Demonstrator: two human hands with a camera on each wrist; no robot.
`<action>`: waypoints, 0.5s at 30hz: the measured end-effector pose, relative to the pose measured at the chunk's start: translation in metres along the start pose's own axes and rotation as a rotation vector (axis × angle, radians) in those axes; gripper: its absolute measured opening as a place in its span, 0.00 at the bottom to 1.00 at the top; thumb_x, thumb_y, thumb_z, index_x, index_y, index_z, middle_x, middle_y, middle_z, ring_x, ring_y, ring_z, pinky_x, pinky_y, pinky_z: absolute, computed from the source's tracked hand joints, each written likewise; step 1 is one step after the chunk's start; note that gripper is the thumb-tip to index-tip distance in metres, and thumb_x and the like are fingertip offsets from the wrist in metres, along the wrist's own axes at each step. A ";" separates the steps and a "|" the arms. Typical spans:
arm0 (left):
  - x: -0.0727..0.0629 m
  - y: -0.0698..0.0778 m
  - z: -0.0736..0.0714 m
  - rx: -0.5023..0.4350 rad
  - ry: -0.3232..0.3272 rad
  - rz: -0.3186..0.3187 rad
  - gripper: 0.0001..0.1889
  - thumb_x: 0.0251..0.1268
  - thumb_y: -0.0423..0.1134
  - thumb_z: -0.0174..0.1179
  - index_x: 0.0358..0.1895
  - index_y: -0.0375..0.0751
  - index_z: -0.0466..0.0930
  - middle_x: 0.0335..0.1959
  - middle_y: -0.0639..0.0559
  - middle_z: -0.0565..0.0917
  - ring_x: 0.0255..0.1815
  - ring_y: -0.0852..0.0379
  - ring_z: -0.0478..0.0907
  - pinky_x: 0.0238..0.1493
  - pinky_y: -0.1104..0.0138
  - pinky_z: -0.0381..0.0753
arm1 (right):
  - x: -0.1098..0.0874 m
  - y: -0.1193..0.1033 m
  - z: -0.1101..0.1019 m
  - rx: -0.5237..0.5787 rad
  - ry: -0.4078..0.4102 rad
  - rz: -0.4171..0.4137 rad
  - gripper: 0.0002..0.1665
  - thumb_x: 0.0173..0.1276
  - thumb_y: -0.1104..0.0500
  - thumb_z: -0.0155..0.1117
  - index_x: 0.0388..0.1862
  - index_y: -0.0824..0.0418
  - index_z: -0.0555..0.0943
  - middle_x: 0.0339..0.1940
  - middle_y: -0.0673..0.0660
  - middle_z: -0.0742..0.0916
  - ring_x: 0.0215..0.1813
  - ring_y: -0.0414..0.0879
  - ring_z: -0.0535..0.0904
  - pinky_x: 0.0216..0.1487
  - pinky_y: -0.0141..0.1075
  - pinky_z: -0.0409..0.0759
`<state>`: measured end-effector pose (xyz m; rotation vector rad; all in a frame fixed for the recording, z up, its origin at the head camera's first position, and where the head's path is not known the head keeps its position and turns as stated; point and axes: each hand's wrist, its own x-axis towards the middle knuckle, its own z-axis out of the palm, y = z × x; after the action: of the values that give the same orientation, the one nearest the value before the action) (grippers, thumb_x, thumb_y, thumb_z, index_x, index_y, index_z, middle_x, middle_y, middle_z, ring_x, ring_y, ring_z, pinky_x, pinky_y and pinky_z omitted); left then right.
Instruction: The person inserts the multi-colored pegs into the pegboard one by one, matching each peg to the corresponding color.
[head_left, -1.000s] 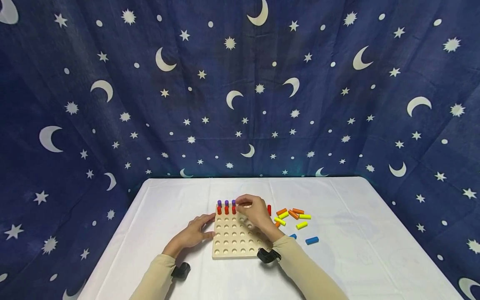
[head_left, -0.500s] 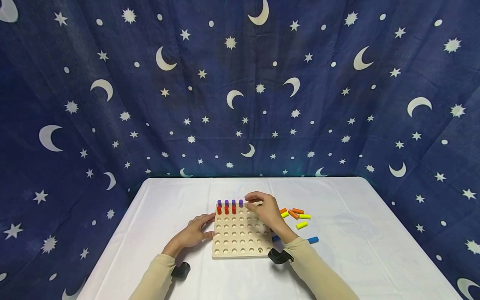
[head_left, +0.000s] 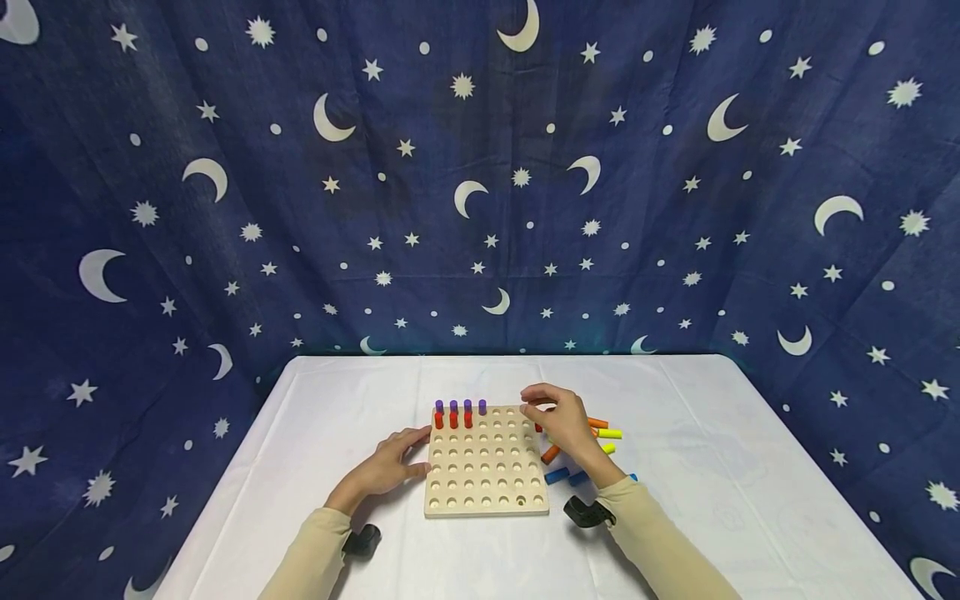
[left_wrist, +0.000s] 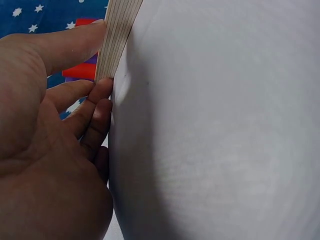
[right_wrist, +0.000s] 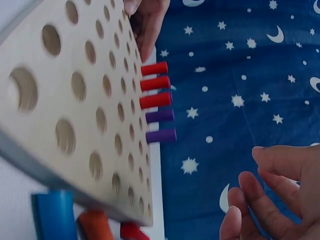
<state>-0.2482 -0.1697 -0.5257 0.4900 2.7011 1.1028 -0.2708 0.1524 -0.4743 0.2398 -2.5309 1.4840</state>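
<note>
A wooden pegboard with rows of round holes lies on the table. Purple pegs stand along the left part of its far row, and three red pegs stand in front of the leftmost ones. My left hand rests at the board's left side; thumb and fingertips touch the edge in the left wrist view. Over the far right corner hovers my right hand. Its fingers are loosely bent and apart in the right wrist view, holding nothing.
Loose pegs lie right of the board: blue ones nearest me, orange ones and yellow ones farther back. My right hand and forearm partly cover this pile. A starry blue curtain hangs behind the white table.
A fourth purple peg now stands in the far row, released by my right hand. That hand has moved right, off the row toward the loose pegs. My left hand has stayed put.
</note>
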 end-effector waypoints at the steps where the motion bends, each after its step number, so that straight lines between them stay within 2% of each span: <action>1: 0.000 0.000 0.000 0.001 0.000 0.000 0.35 0.61 0.45 0.67 0.72 0.46 0.67 0.68 0.45 0.74 0.72 0.40 0.65 0.74 0.40 0.53 | 0.000 0.002 -0.002 -0.011 0.002 0.007 0.11 0.60 0.60 0.72 0.43 0.55 0.87 0.40 0.52 0.90 0.47 0.47 0.84 0.46 0.34 0.81; 9: 0.000 0.000 0.000 0.001 0.003 -0.003 0.35 0.61 0.44 0.67 0.72 0.46 0.67 0.68 0.44 0.74 0.72 0.40 0.64 0.74 0.40 0.52 | 0.003 0.013 -0.014 -0.083 0.001 0.068 0.15 0.61 0.60 0.73 0.47 0.58 0.87 0.42 0.53 0.90 0.47 0.49 0.83 0.44 0.33 0.78; 15: 0.000 0.001 0.000 0.000 0.002 -0.024 0.35 0.61 0.45 0.67 0.72 0.47 0.68 0.69 0.45 0.74 0.72 0.41 0.64 0.74 0.40 0.53 | 0.006 0.025 -0.019 -0.122 -0.011 0.117 0.16 0.60 0.58 0.73 0.48 0.57 0.87 0.44 0.54 0.89 0.50 0.51 0.81 0.52 0.44 0.79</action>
<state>-0.2480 -0.1690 -0.5251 0.4554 2.7017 1.0971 -0.2808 0.1813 -0.4846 0.0832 -2.6737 1.3630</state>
